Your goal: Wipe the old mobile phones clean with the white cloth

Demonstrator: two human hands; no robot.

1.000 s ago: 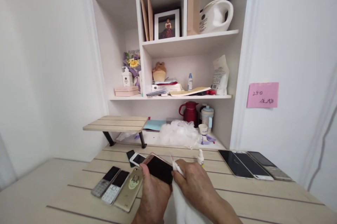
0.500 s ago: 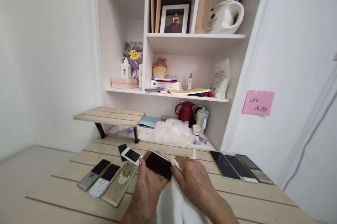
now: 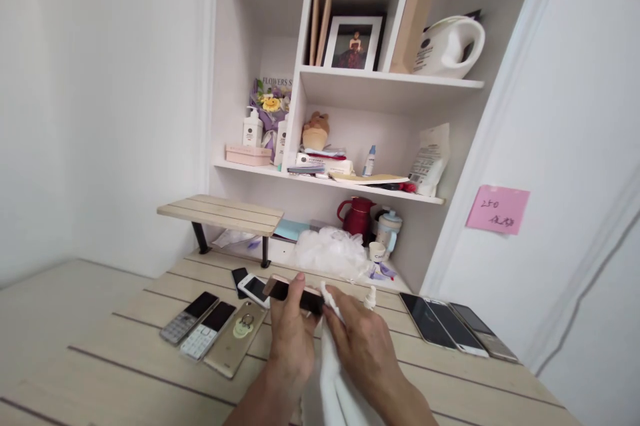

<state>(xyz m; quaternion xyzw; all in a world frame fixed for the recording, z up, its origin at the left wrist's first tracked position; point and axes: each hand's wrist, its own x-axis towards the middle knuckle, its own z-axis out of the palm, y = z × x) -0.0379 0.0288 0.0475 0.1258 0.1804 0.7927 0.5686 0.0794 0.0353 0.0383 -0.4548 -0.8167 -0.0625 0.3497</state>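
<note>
A smartphone (image 3: 283, 290) with a dark screen and a rose-gold edge is gripped in my left hand (image 3: 293, 339), thumb across its front. My right hand (image 3: 363, 339) pinches a white cloth (image 3: 330, 373) against the phone's right end, and the cloth hangs down toward me. Left of my hands lie a gold phone (image 3: 237, 339) with a ring on its back, a white keypad phone (image 3: 207, 331) and a grey keypad phone (image 3: 189, 318). Behind them are a white phone (image 3: 255, 289) and a small dark phone (image 3: 241, 279). A white spray nozzle (image 3: 371, 298) shows behind my right hand.
Three phones (image 3: 453, 325) lie side by side on the right of the slatted table (image 3: 130, 373). A small raised wooden shelf (image 3: 225, 213) stands at the back left. Behind are a crumpled plastic bag (image 3: 330, 253), a red jug (image 3: 357, 218) and a cup (image 3: 377, 252).
The phone has tilted, so its screen now shows at a steeper angle. My left thumb has moved onto its front. The whole view has shifted and tipped slightly.
</note>
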